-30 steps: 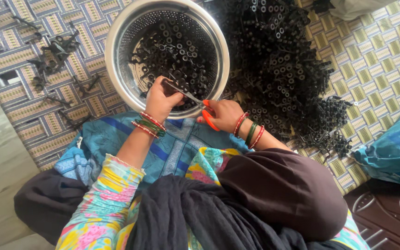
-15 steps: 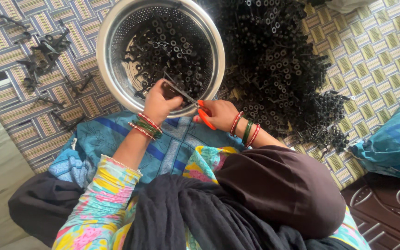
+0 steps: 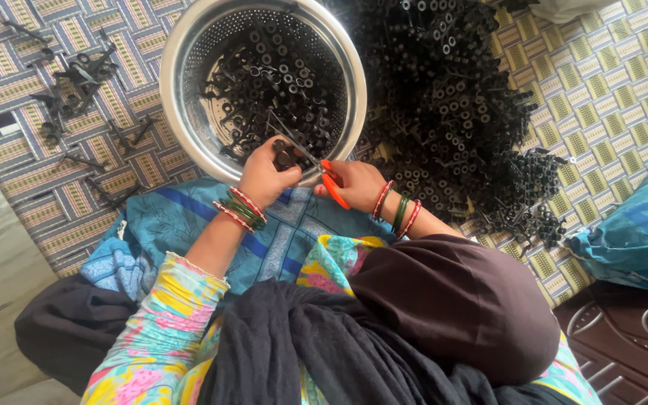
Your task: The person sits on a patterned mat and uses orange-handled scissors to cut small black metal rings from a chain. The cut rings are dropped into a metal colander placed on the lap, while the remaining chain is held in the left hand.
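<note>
Steel colander (image 3: 189,90) top cut off, left hand (image 3: 264,176) pinching half-hidden black part (image 3: 285,157), right hand (image 3: 358,184) gripping orange scissors (image 3: 331,184).

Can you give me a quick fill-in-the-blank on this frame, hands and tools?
1. The right hand holds scissors with handles coloured ____.
2. The left hand pinches a small black part over the rim of the perforated metal ____.
3. The big heap of black parts lies on the mat, on the person's ____ side.
4. Both wrists wear ____.

Missing words: orange; bowl; right; bangles
</note>
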Tool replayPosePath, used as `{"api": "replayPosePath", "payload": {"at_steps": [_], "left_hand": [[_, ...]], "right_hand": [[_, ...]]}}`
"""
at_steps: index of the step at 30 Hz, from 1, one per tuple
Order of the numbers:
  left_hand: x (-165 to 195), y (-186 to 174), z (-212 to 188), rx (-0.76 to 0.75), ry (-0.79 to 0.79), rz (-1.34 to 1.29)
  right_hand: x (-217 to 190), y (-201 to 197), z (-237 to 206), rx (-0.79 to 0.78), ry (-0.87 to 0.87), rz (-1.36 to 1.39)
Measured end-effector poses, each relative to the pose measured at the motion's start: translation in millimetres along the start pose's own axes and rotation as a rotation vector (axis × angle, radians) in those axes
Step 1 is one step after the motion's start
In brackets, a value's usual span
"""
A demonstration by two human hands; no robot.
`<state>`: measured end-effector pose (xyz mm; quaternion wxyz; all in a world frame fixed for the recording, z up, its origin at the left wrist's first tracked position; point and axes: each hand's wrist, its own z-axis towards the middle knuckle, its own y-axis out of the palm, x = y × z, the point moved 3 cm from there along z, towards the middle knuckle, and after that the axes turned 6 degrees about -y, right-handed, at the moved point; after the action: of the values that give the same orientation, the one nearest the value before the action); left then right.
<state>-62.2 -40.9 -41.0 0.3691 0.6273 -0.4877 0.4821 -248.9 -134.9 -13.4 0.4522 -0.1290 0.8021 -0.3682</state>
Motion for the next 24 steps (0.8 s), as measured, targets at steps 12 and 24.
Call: {"api": "replayPosePath", "payload": {"at_steps": [12, 24], "left_hand": [[-11, -10, 8, -0.08, -0.319, -0.579], [-3, -24, 11, 0.082, -0.08, -0.423]], "right_hand": [[22, 16, 2, -0.074, 0.098, 0.392], [8, 4, 2, -0.116, -0.103, 0.109]]}}
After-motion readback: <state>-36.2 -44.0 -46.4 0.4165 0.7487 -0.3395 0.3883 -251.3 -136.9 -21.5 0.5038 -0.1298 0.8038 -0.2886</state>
